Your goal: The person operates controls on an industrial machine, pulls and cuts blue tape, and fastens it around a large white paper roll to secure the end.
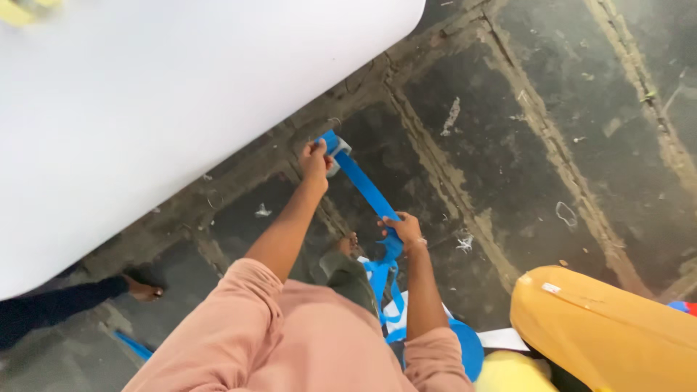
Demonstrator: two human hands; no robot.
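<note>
A small white rectangular label (551, 288) sits on the top of the orange-yellow padded bundle (602, 327) at the near right; whatever is printed on it is too small to make out. Near the bottom middle, flat white sheets with blue edging (501, 338) lie on the floor beside a round blue disc (468, 348); they may be packaging or wrapping, though the view is too partial to tell. No signs or screens show.

A dark, worn stone floor (552, 145) with pale joints fills the view, littered with scraps. A white counter (145, 109) spreads toward ten o'clock.
</note>
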